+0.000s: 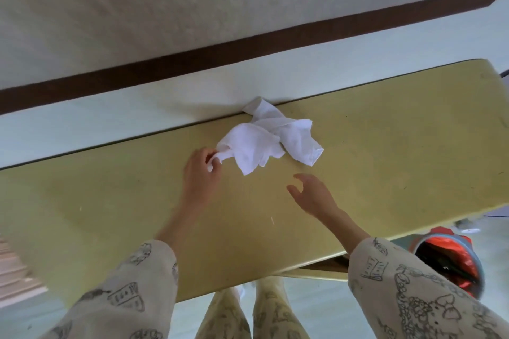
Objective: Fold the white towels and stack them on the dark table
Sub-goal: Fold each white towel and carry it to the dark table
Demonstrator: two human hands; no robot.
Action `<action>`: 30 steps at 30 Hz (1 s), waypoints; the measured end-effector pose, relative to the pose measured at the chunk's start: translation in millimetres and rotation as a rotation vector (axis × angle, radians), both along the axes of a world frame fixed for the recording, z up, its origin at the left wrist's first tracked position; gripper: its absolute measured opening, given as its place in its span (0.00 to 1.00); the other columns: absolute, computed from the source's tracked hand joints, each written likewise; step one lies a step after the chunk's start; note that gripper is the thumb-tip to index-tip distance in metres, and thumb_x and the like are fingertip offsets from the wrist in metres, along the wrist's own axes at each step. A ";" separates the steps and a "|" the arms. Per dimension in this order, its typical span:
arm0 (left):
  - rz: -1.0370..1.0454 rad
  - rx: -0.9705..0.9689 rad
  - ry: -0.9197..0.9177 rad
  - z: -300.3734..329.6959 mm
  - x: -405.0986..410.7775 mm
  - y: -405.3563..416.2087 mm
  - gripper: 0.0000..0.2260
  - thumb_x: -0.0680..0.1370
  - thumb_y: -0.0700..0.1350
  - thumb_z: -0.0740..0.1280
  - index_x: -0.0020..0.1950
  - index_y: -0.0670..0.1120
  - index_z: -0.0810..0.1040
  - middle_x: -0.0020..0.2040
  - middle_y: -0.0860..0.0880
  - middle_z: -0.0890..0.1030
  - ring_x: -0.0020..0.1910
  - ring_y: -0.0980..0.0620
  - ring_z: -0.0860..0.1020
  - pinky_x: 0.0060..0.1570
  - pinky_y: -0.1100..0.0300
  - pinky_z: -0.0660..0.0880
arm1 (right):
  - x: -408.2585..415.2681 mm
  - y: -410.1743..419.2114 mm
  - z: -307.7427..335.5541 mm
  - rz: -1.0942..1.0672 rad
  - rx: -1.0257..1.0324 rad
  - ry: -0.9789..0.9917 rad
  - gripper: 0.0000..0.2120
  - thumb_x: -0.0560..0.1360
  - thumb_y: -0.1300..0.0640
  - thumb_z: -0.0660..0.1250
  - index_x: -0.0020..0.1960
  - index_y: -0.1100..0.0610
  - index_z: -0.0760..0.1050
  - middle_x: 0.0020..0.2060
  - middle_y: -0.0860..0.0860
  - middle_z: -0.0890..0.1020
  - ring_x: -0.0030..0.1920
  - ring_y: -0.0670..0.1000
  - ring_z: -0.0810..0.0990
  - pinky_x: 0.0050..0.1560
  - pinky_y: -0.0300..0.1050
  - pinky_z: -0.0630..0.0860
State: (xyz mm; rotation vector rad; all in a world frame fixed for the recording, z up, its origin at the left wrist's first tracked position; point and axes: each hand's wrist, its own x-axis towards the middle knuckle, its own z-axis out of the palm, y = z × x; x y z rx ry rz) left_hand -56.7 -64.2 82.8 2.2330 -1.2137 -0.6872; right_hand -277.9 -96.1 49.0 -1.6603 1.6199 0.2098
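Observation:
A crumpled white towel [268, 140] lies on the yellowish table [110, 201], near its far edge by the wall. My left hand [201, 170] pinches the towel's near-left corner between thumb and fingers. My right hand [311, 194] hovers over the tabletop below and to the right of the towel, fingers spread and slightly curled, holding nothing. No dark table and no other towel is in view.
A wall with a dark brown band [248, 49] runs just behind the table. A bin with a red liner [454, 259] stands on the floor at the right, below the table's edge. My legs [253, 314] are at the near edge.

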 end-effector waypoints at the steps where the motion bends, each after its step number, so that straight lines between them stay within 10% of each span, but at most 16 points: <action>1: -0.058 -0.071 -0.019 20.3 6.8 -3.0 0.06 0.76 0.37 0.62 0.51 0.38 0.76 0.47 0.43 0.78 0.45 0.46 0.75 0.43 0.62 0.65 | 6.6 -4.0 13.7 -0.059 -0.084 -0.069 0.24 0.78 0.50 0.62 0.71 0.57 0.65 0.70 0.54 0.68 0.68 0.54 0.68 0.64 0.47 0.66; 7: -0.352 -0.191 -0.001 137.1 24.9 -14.2 0.04 0.76 0.43 0.65 0.50 0.45 0.77 0.43 0.54 0.77 0.37 0.60 0.73 0.37 0.76 0.66 | 75.0 -10.1 109.3 0.122 -0.429 -0.341 0.41 0.69 0.40 0.69 0.75 0.52 0.54 0.72 0.50 0.62 0.71 0.50 0.61 0.69 0.52 0.63; 14: -0.410 -0.235 -0.038 187.6 48.4 19.9 0.03 0.76 0.44 0.65 0.47 0.47 0.78 0.38 0.60 0.75 0.35 0.65 0.72 0.37 0.79 0.66 | 124.7 19.1 142.1 0.008 -0.630 -0.377 0.11 0.75 0.58 0.63 0.57 0.58 0.74 0.52 0.52 0.79 0.55 0.55 0.76 0.55 0.48 0.72; 21: -0.201 -0.210 -0.117 185.9 108.6 45.1 0.05 0.76 0.46 0.66 0.48 0.46 0.78 0.40 0.54 0.77 0.38 0.58 0.72 0.36 0.72 0.65 | 112.4 27.3 130.7 0.094 -0.632 -0.291 0.12 0.79 0.56 0.59 0.52 0.60 0.79 0.47 0.54 0.81 0.48 0.54 0.79 0.43 0.40 0.68; 30: -0.032 -0.266 -0.106 181.4 159.3 48.2 0.08 0.77 0.41 0.65 0.52 0.42 0.81 0.49 0.47 0.79 0.45 0.52 0.74 0.42 0.67 0.67 | 123.0 -18.7 170.1 0.081 -0.711 -0.284 0.11 0.78 0.56 0.61 0.54 0.58 0.79 0.51 0.53 0.82 0.51 0.54 0.79 0.52 0.45 0.72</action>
